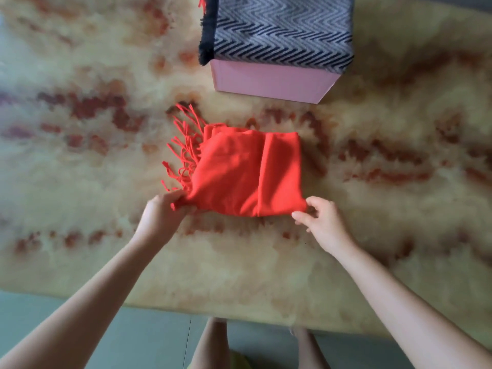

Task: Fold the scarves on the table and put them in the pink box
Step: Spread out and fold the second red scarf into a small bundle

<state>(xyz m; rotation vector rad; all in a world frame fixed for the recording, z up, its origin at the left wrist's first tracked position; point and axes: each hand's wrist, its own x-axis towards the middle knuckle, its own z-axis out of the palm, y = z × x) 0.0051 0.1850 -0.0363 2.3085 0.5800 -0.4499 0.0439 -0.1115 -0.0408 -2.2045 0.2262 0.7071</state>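
I pinch the near corners of the folded red scarf (247,171), left hand (165,211) at seven o'clock, right hand (323,221) at five, likely to carry it flat to the pink box (271,81).

A scarf (239,171) lies in the middle of the table (80,262). Its fringe (183,150) sticks out to the left. The left hand (162,214) holds its near left corner. The right hand (324,222) pinches its near right corner. The box (274,81) stands behind the scarf, a bit right, apart from it. A second scarf (282,30) lies in the box.
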